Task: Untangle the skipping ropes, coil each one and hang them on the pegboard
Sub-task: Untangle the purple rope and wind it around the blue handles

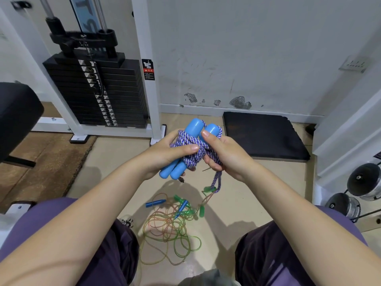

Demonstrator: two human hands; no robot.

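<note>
A purple-and-white braided skipping rope point(193, 147) is wound round its two light-blue handles point(192, 129), held in front of me above the floor. My left hand point(165, 153) grips the bundle from the left, thumb across the wraps. My right hand point(222, 151) grips the rope from the right, thumb on the upper handle end; a short loop point(217, 180) hangs below it. On the floor between my knees lies a tangle of thin green and orange ropes point(171, 230) with dark-blue handles point(155, 203) and green handles point(202, 211). No pegboard is in view.
A weight-stack machine point(97, 89) with a white frame stands at the back left. A black mat point(263, 135) lies by the wall on the right. Dumbbells point(362, 182) sit at the far right, and a black padded seat point(16, 116) at the left.
</note>
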